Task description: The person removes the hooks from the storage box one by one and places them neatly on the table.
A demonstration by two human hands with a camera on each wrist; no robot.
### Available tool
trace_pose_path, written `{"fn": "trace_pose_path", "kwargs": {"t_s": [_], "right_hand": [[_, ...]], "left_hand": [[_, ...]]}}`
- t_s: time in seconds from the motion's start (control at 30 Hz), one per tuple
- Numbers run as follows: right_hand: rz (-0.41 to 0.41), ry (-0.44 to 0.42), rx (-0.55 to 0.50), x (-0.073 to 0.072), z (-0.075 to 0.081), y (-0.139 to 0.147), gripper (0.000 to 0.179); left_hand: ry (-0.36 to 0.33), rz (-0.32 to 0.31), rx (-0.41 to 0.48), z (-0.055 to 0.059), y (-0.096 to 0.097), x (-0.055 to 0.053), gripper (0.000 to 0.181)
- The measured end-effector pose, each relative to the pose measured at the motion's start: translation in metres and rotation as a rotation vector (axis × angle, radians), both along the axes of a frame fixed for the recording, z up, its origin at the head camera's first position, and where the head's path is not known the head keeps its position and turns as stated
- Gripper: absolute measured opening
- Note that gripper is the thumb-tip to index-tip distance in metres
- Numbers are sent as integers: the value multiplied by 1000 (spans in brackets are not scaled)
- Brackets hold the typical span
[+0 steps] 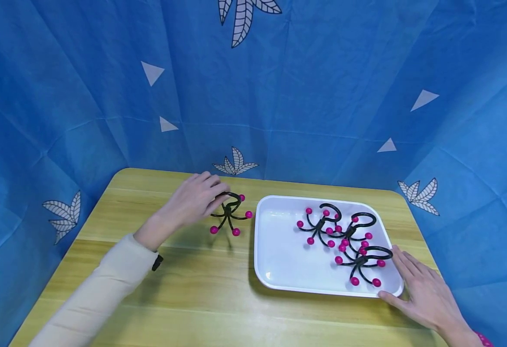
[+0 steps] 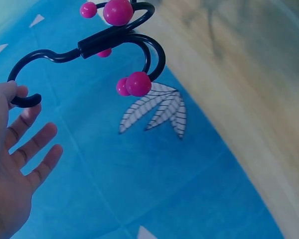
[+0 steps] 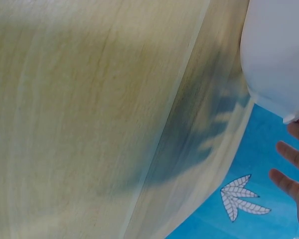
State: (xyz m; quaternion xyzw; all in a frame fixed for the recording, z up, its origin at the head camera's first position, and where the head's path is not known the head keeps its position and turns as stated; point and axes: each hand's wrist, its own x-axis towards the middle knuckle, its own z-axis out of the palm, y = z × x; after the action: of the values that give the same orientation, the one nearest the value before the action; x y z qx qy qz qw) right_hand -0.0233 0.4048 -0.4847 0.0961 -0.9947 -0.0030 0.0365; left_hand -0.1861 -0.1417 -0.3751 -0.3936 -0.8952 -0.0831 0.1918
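My left hand (image 1: 199, 197) pinches the curved top of a black multi-arm hook (image 1: 228, 212) with pink ball tips, held up over the table left of the tray. The left wrist view shows thumb and forefinger on the bent end of this hook (image 2: 102, 42), the other fingers spread. Three similar hooks lie at the right side of the white tray (image 1: 264, 241): a rear one (image 1: 321, 224), a middle one (image 1: 349, 233) and a front one (image 1: 360, 261). With fingers fairly straight, my right hand (image 1: 426, 289) touches the tray's front right corner.
The wooden table (image 1: 184, 303) has rounded far corners. A blue curtain (image 1: 279, 96) with white leaf and triangle prints hangs behind it and along both sides. In the right wrist view, the tray's outer wall (image 3: 274, 59) stands near the table edge.
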Motion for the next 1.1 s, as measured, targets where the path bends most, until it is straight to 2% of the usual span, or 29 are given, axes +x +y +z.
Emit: {"fn": "trace_pose_path", "kwargs": {"t_s": [0.33,0.6,0.93,1.1], "right_hand": [[1,4,0,0,-1,0,114],[-3,-4,-3,0,0,-1,113],[-4,0,-6,0,-1,-1,113],[-3,2,-7,0,-2,0,113]], "left_hand": [[-96,31,-34,-25,-6,-6,24],[-109,34,-38,-43,-4,-12,23],[-123,65,-46,-54,-6,-17,27],[-167,75,-34,-57,-7,-18,28]]}}
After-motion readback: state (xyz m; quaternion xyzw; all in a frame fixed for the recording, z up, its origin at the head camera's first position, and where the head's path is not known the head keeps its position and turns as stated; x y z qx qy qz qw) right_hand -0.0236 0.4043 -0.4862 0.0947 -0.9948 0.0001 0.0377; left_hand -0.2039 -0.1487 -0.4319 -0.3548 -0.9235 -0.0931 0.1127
